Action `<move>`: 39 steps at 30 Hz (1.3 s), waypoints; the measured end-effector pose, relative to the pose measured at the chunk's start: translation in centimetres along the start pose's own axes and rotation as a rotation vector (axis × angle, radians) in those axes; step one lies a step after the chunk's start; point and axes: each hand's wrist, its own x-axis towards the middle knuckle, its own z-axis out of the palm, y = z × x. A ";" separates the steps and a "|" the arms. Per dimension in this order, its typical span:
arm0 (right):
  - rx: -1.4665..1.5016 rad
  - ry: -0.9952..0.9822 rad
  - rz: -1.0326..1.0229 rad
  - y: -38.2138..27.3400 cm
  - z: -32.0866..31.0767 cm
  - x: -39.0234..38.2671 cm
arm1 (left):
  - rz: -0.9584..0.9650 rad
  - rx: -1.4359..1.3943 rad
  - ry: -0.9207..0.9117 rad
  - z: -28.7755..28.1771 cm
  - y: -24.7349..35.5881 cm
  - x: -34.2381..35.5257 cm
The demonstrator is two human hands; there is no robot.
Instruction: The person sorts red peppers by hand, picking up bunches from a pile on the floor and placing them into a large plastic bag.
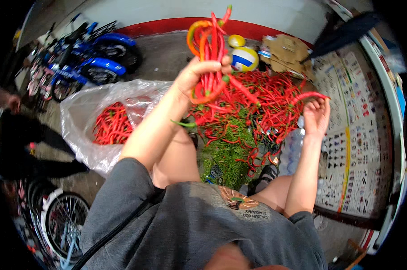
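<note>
Raised at the upper middle, my left hand (195, 75) is closed around a bunch of long red chili peppers (211, 42), some orange and curled, with green stem ends. Farther right, my right hand (317, 118) pinches one long red chili pepper (309, 95) near its end. Below and between the hands spreads a large heap of red chilies (275, 96) on the floor. Green stems (230, 155) lie thick on the heap's near side. To the left, a clear plastic bag (80, 110) stands wide with red chilies (113, 123) inside.
Blue bicycles (107, 65) stand at the far left, and a white-fendered wheel (66, 220) at the near left. A person's dark trousers (28, 144) show at the left edge. Balls (244, 59) and flattened cardboard (289, 54) lie behind the heap. A printed panel (352, 148) borders the right.
</note>
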 end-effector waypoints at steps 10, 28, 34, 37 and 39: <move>-0.091 -0.036 0.055 -0.6 -0.5 -0.2 | 0.211 0.728 0.474 -1.1 20.3 -17.0; -0.282 0.033 0.104 -1.3 -1.8 -0.4 | -0.526 1.216 0.874 -13.0 15.6 -31.4; -0.282 0.036 0.135 -1.1 -2.1 -0.4 | -0.520 1.306 0.811 -13.3 16.5 -30.7; -0.303 0.036 0.130 -1.3 -2.1 -0.3 | -0.574 1.343 0.803 -12.0 16.5 -29.8; -0.306 0.048 0.119 -1.3 -1.7 -0.5 | -0.603 1.384 0.790 -11.9 16.4 -29.9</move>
